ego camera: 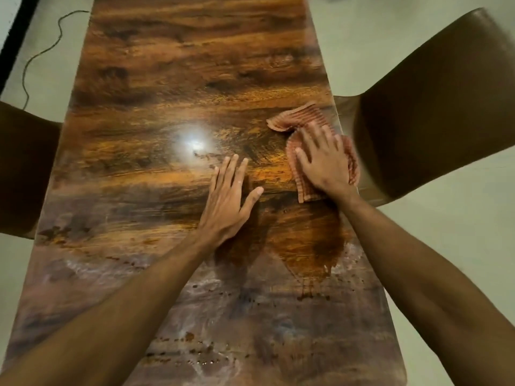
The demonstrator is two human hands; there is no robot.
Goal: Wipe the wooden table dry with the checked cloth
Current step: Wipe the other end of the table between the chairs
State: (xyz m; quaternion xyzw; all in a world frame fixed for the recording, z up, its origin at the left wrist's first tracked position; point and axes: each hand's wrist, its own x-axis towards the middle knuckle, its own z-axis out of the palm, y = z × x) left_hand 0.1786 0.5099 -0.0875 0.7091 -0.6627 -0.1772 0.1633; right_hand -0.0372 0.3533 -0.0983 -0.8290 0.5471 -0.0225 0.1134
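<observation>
Mid-wipe. Right hand (323, 160) flat, fingers spread, presses checked cloth (303, 121) on wooden table (172, 79) near right edge, beside chair (434, 107). Left hand (228, 196) flat on bare wood, bracing. Wet patch (312, 246) nearer person: next sweep likely pulls cloth back over it.

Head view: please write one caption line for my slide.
Right hand presses checked cloth on wooden table; left hand rests flat beside.

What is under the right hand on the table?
The checked cloth lies under the right hand, on the wooden table near its right edge. The wood beneath the cloth is hidden.
</observation>
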